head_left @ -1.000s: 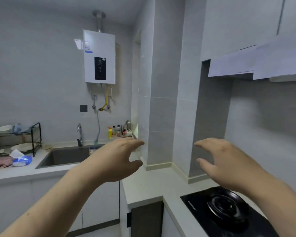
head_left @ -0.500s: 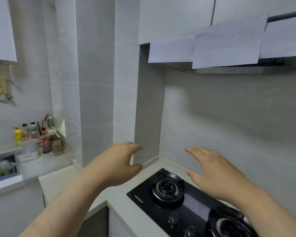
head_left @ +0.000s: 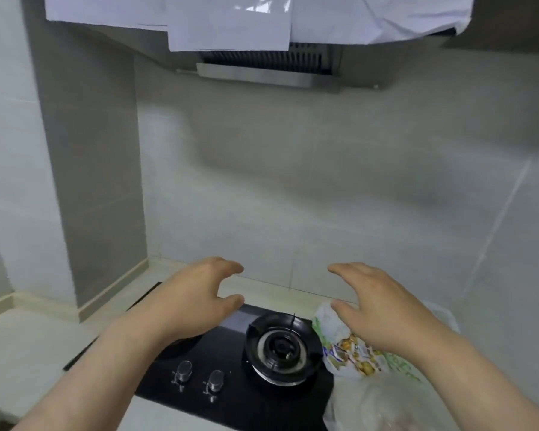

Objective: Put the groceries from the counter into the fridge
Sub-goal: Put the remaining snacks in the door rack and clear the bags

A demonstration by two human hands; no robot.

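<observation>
Both hands are empty right now: left hand (head_left: pixel 193 303) hovers over the hob (head_left: pixel 231 362), right hand (head_left: pixel 383 309) just above the grocery bag (head_left: pixel 349 353), fingers spread and loosely curved, pinching nothing. The bag sits right up against the hob's right edge. I'd gather the loose plastic near the top and support underneath with the other hand — thin bags tear.

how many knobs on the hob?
2: left knob and right knob, side by side at the hob front, left of the burner. The left arm covers the front-left corner, so another may be hidden.
</observation>
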